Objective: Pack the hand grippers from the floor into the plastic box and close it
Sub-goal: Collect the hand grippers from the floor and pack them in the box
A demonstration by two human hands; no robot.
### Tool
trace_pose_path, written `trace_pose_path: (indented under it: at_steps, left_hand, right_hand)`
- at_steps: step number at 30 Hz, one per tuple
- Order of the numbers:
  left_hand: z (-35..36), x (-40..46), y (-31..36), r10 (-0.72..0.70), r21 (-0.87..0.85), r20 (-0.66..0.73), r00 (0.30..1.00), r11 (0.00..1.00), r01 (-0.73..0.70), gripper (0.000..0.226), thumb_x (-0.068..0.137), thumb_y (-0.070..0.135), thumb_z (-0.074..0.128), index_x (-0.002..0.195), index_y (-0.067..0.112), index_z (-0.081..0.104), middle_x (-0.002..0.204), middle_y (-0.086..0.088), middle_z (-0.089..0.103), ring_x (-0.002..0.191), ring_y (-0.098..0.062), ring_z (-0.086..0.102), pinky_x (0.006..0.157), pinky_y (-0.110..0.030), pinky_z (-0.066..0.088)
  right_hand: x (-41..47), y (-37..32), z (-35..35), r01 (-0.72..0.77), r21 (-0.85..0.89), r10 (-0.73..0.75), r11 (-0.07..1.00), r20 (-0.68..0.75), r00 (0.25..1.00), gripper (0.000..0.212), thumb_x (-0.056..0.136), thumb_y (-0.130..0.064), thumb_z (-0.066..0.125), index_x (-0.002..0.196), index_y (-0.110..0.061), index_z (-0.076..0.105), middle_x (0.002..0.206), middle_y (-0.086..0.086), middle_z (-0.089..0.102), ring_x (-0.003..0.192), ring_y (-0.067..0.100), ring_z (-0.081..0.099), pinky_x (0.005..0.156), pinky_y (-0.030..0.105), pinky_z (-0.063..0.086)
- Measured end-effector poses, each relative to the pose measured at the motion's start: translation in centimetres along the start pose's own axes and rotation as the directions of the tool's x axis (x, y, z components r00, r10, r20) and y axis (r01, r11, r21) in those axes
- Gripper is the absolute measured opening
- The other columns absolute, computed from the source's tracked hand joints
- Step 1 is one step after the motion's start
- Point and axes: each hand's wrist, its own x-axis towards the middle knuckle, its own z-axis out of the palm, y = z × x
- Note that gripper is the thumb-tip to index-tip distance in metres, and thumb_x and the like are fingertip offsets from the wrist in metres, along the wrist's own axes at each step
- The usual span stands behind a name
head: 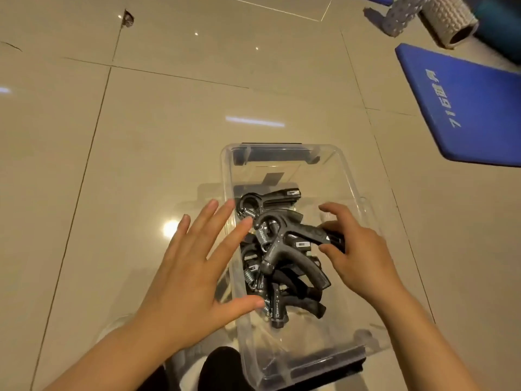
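Note:
A clear plastic box (pixel 225 176) stands open on the tiled floor, with a black latch at its far end (pixel 270 143) and another at its near end. Several black hand grippers (pixel 282 277) with metal springs lie piled inside it. The top hand gripper (pixel 284 238) lies across the pile. My right hand (pixel 363 261) is inside the box at its right side, and its thumb and fingers curl round that gripper's handle end. My left hand (pixel 194 266) hovers with spread, straight fingers over the box's left wall and holds nothing.
A blue exercise mat (pixel 465 108) lies on the floor to the right. Behind it are a grey textured foam roller (pixel 448 21) and a dotted grey roll (pixel 400 15). My dark-clothed knee (pixel 220 368) shows at the bottom edge beside the box.

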Motion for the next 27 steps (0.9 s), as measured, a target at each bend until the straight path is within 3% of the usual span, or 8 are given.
trace_pose_path:
  at_steps: [3, 7, 11, 14, 16, 19, 23, 27]
  left_hand:
    - [0.4, 0.1, -0.2, -0.031, 0.054, 0.200, 0.979, 0.998, 0.021, 0.103, 0.073, 0.088, 0.032, 0.151, 0.024, 0.013, 0.159, -0.001, 0.003, 0.145, -0.017, 0.001, 0.112, -0.046, 0.004]
    - [0.5, 0.1, -0.3, -0.013, 0.039, 0.280, 0.960, 0.999, 0.003, 0.113, 0.064, 0.094, 0.031, 0.151, 0.027, 0.005, 0.159, -0.001, -0.010, 0.145, -0.017, -0.010, 0.111, -0.044, 0.000]
    - [0.5, 0.2, -0.1, -0.032, 0.041, 0.298, 0.954, 0.999, 0.021, 0.113, 0.064, 0.094, 0.031, 0.151, 0.028, 0.004, 0.158, -0.001, -0.011, 0.145, -0.017, -0.010, 0.111, -0.044, -0.001]
    - [0.5, 0.3, -0.1, -0.038, 0.062, 0.305, 0.952, 0.998, 0.020, 0.111, 0.065, 0.094, 0.030, 0.151, 0.028, 0.006, 0.159, -0.001, -0.010, 0.145, -0.017, -0.009, 0.112, -0.044, -0.003]
    - [0.6, 0.3, -0.1, -0.034, 0.053, 0.312, 0.950, 0.998, 0.018, 0.111, 0.065, 0.094, 0.030, 0.151, 0.028, 0.006, 0.158, -0.001, -0.011, 0.145, -0.018, -0.009, 0.112, -0.044, -0.004]
    - [0.6, 0.3, -0.2, -0.031, 0.045, 0.317, 0.948, 0.999, 0.017, 0.111, 0.065, 0.093, 0.031, 0.151, 0.027, 0.006, 0.159, -0.002, -0.010, 0.145, -0.019, -0.008, 0.111, -0.045, -0.001]
    - [0.7, 0.3, -0.3, -0.026, 0.028, 0.320, 0.947, 0.999, 0.018, 0.111, 0.066, 0.092, 0.032, 0.151, 0.026, 0.004, 0.159, -0.003, -0.010, 0.145, -0.020, -0.008, 0.112, -0.046, 0.001]
    - [0.7, 0.3, -0.2, -0.018, 0.003, 0.319, 0.948, 1.000, 0.018, 0.112, 0.066, 0.092, 0.034, 0.151, 0.026, 0.004, 0.158, -0.003, -0.012, 0.145, -0.020, -0.011, 0.112, -0.045, -0.001]
  right_hand:
    - [0.7, 1.7, 2.6, 0.096, -0.079, -0.084, 0.992, 0.152, 0.985, 0.060, 0.087, -0.009, 0.060, 0.135, -0.036, 0.036, 0.111, -0.010, 0.065, 0.098, 0.015, 0.062, 0.075, 0.020, 0.041]
    - [1.9, 3.5, 4.2, 0.196, -0.139, -0.162, 0.971, 0.227, 0.960, 0.054, 0.087, -0.007, 0.056, 0.135, -0.026, 0.042, 0.119, 0.000, 0.061, 0.106, 0.022, 0.057, 0.085, 0.030, 0.044]
    - [1.8, 4.1, 5.1, 0.276, -0.154, -0.230, 0.949, 0.263, 0.937, 0.048, 0.089, -0.037, 0.057, 0.132, -0.020, 0.044, 0.124, -0.002, 0.053, 0.112, 0.016, 0.050, 0.091, 0.022, 0.037]
    - [1.3, 4.3, 5.4, 0.295, -0.146, -0.242, 0.944, 0.303, 0.922, 0.075, 0.079, -0.055, 0.062, 0.140, -0.020, 0.035, 0.136, -0.003, 0.043, 0.120, 0.015, 0.043, 0.101, 0.027, 0.034]
    - [1.1, 4.2, 5.5, 0.284, -0.172, -0.221, 0.943, 0.314, 0.923, 0.085, 0.074, -0.051, 0.070, 0.143, -0.019, 0.031, 0.139, -0.002, 0.039, 0.123, 0.017, 0.040, 0.104, 0.027, 0.032]
    - [1.3, 3.7, 5.4, 0.274, -0.206, -0.204, 0.940, 0.304, 0.930, 0.082, 0.072, -0.038, 0.074, 0.141, -0.018, 0.035, 0.135, 0.000, 0.042, 0.121, 0.019, 0.042, 0.101, 0.027, 0.035]
    - [3.6, 2.1, 3.3, 0.316, -0.292, -0.261, 0.903, 0.213, 0.942, 0.080, 0.072, -0.037, 0.074, 0.141, -0.020, 0.036, 0.137, 0.001, 0.042, 0.121, 0.022, 0.041, 0.100, 0.033, 0.036]
    - [9.2, 0.1, 2.5, 0.409, -0.413, -0.386, 0.814, 0.144, 0.911, 0.075, 0.070, -0.033, 0.078, 0.134, -0.012, 0.045, 0.132, 0.009, 0.048, 0.122, 0.028, 0.043, 0.111, 0.043, 0.023]
